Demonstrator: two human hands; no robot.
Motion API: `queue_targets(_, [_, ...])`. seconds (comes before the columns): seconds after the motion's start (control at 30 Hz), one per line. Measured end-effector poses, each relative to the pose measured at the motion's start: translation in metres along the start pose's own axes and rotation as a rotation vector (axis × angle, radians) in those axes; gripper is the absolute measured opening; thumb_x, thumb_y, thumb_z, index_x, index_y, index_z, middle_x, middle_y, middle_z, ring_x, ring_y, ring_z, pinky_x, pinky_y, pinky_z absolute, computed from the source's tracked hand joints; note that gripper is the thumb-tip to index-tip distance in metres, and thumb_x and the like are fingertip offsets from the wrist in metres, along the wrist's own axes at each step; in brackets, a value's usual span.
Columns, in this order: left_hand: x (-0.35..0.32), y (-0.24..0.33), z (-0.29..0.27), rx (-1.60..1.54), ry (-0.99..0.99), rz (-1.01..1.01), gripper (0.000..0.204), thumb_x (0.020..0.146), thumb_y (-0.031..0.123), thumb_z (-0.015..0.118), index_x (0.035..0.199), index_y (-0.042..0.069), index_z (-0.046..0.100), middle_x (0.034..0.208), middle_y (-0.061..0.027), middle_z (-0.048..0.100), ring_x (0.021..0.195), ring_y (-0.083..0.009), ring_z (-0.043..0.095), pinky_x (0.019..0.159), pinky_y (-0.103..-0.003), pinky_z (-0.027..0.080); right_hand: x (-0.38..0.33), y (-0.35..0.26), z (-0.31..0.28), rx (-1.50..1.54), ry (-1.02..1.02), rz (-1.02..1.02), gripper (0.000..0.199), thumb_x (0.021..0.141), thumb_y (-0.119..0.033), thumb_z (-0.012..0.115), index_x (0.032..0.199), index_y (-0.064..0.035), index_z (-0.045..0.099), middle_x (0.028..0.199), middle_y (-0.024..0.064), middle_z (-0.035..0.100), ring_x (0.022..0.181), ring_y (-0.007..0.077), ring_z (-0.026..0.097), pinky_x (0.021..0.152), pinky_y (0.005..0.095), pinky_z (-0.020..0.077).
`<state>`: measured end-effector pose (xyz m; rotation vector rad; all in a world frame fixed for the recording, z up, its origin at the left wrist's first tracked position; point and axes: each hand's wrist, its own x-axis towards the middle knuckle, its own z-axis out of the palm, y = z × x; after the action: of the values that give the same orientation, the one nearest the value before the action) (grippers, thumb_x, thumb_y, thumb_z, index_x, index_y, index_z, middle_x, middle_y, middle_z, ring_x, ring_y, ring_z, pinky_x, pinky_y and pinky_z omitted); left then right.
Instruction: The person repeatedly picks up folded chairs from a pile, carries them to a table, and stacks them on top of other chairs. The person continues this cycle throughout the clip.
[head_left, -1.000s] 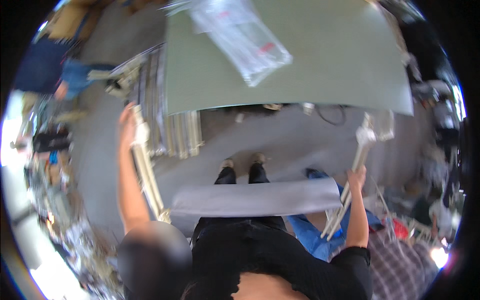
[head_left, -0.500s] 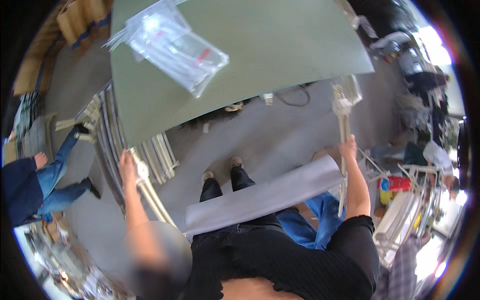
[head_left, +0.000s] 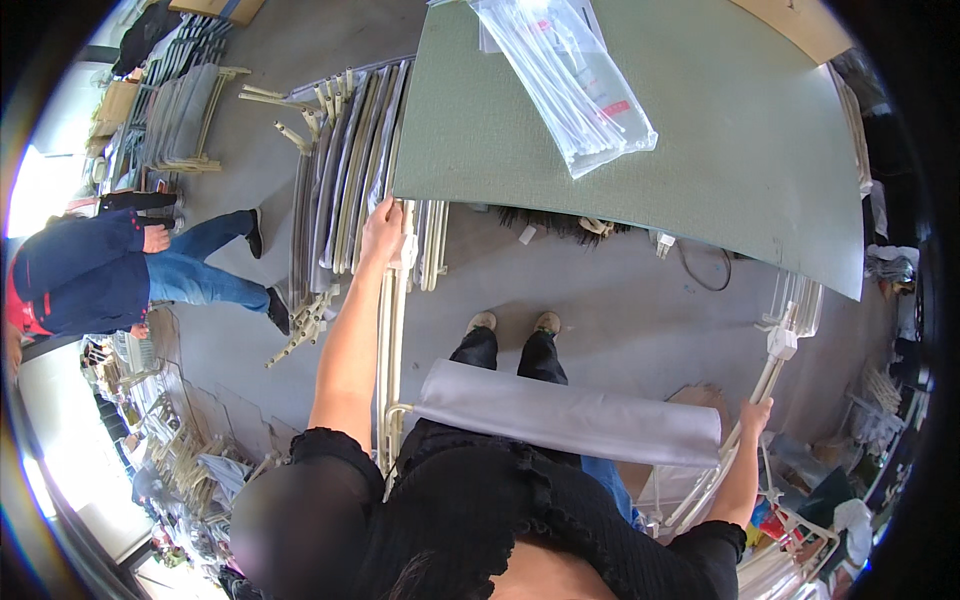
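Clear plastic bag [head_left: 568, 75]: long, flat, transparent, lying slantwise on green table [head_left: 700, 150], near its far edge. Small white label with red patch [head_left: 612, 100] inside bag, toward its near end. White paper sheet [head_left: 495, 40] under bag's far end, at far edge of same table. Flat brown cardboard pieces [head_left: 118, 100] on floor, well left of table. No signs or screens seen.

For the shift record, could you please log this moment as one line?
left hand grips cream frame rod | right hand grips opposite rod | grey fabric roll between | green table ahead
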<state>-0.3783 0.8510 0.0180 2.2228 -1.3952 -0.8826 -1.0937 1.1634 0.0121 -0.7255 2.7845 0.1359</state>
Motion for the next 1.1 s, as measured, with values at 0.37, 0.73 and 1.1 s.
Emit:
queue_targets(0.37, [0.012, -0.005, 0.015, 0.032, -0.001, 0.12, 0.033, 0.091, 0.03, 0.044, 0.111, 0.006, 0.056, 0.098, -0.0125, 0.062, 0.088, -0.019, 0.058, 0.077, -0.032, 0.044, 0.021, 0.071, 0.051, 0.001, 0.035, -0.063, 0.059, 0.069, -0.022, 0.061, 0.119, -0.0029, 0.036, 0.109, 0.0236, 0.053, 0.104, 0.0403, 0.051, 0.089, 0.0442, 0.0417])
queue_targets(0.73, [0.033, -0.045, 0.007, -0.125, -0.148, 0.094, 0.045, 0.093, 0.023, 0.039, 0.127, -0.006, 0.039, 0.128, -0.0186, 0.046, 0.115, -0.0261, 0.046, 0.096, -0.029, 0.034, -0.005, -0.035, -0.018, 0.075, -0.047, 0.077, 0.035, 0.068, -0.007, 0.059, 0.096, -0.0003, 0.04, 0.099, 0.026, 0.058, 0.097, 0.0391, 0.056, 0.085, 0.0423, 0.0452])
queue_targets(1.1, [0.014, -0.019, -0.004, -0.227, -0.113, -0.076, 0.046, 0.094, 0.024, 0.04, 0.131, -0.003, 0.035, 0.132, -0.0143, 0.042, 0.115, -0.0219, 0.045, 0.095, -0.028, 0.035, 0.014, -0.057, -0.027, 0.062, -0.059, 0.032, 0.04, 0.067, -0.011, 0.061, 0.098, -0.0009, 0.039, 0.099, 0.0247, 0.058, 0.099, 0.0383, 0.056, 0.086, 0.042, 0.0451])
